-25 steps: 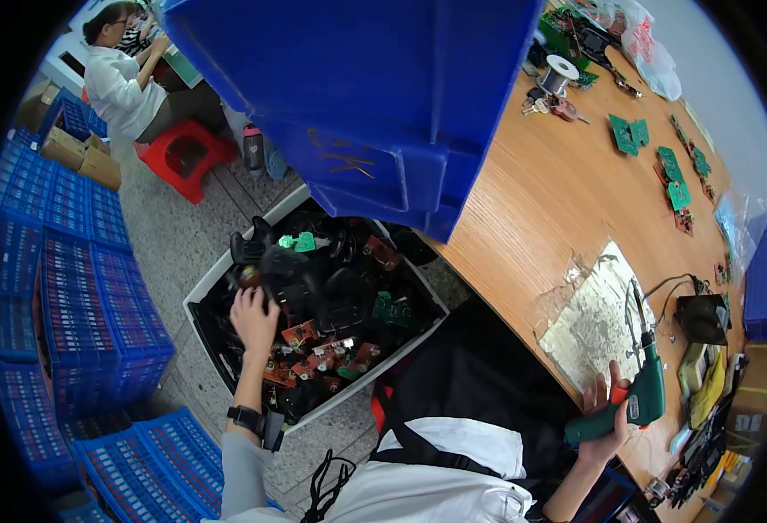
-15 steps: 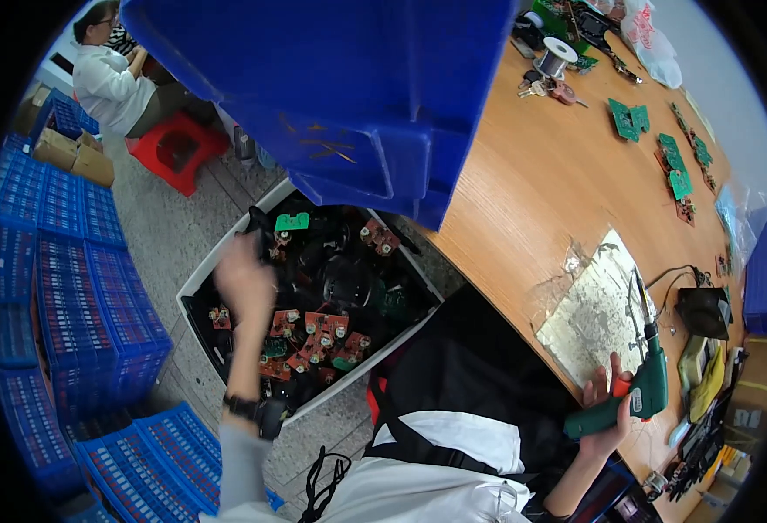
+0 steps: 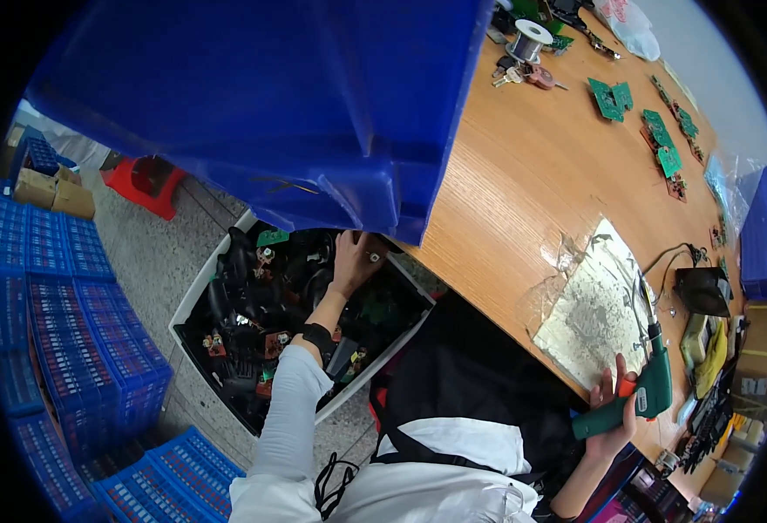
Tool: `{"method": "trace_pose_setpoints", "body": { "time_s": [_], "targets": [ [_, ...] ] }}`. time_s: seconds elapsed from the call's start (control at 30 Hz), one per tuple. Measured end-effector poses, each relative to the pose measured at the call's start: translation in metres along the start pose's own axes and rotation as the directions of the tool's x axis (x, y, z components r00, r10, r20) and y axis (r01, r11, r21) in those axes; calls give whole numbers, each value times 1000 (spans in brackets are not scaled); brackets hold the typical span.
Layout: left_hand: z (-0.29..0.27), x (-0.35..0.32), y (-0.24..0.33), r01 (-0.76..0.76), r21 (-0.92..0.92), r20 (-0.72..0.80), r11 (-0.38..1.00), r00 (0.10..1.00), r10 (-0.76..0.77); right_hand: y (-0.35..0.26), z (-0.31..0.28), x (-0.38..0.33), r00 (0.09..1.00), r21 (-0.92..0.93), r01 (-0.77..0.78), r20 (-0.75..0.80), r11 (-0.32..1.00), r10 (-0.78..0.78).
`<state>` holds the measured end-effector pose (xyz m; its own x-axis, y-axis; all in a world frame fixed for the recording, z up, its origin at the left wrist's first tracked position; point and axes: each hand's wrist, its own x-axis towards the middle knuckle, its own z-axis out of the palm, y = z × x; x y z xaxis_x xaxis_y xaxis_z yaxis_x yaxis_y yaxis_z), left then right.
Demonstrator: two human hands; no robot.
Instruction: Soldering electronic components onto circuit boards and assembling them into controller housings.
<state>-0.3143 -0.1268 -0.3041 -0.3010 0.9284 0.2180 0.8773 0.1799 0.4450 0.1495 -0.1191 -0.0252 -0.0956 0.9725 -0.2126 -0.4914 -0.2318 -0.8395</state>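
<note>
My right hand [image 3: 612, 429] grips a dark green soldering gun [image 3: 656, 383] with a red trigger part, its tip over a scorched, pale metallic sheet [image 3: 597, 301] on the bench. My left hand [image 3: 350, 261] reaches into a white-rimmed box [image 3: 218, 397] below the bench, at its far right side. Beside its fingers lies a reddish circuit board [image 3: 375, 256]. The fingertips are partly hidden, so whether they hold the board cannot be seen. Black plastic casings [image 3: 237, 270] and several small boards fill the box, among them a green circuit board [image 3: 272, 237].
A large blue bin [image 3: 253, 96] overhangs the box's far side. On the wooden bench [image 3: 523, 183] are green circuit boards [image 3: 610, 99], a solder spool [image 3: 532, 39], keys [image 3: 510, 77] and a black stand [image 3: 702, 292]. Stacked blue crates [image 3: 96, 340] and a red stool [image 3: 144, 185] stand at left.
My left hand has moved right across the box, to the reddish board by its far right side. The view has shifted slightly. My right hand keeps its hold on the soldering gun.
</note>
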Motion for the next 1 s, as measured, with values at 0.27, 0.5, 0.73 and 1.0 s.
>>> {"method": "trace_pose_setpoints", "body": {
  "time_s": [0.27, 0.5, 0.73, 1.0],
  "targets": [
    [-47, 17, 35, 131, -498, -278, 857, 912, -301, 4, 1, 0, 1000, -20, 6, 17, 1000, -6],
    [-123, -62, -14, 363, 252, -192, 897, 927, -321, 3, -6, 1, 1000, -43, 17, 14, 999, -16],
    [-138, -149, -85, 608, 456, -182, 649, 778, -601, 5, -11, 1, 998, -25, -4, 55, 1000, 5],
    [-208, -162, -134, 925, 314, -149, 213, 270, -951, 1, -12, 4, 999, -17, 13, 47, 1000, -12]
  ]
}}
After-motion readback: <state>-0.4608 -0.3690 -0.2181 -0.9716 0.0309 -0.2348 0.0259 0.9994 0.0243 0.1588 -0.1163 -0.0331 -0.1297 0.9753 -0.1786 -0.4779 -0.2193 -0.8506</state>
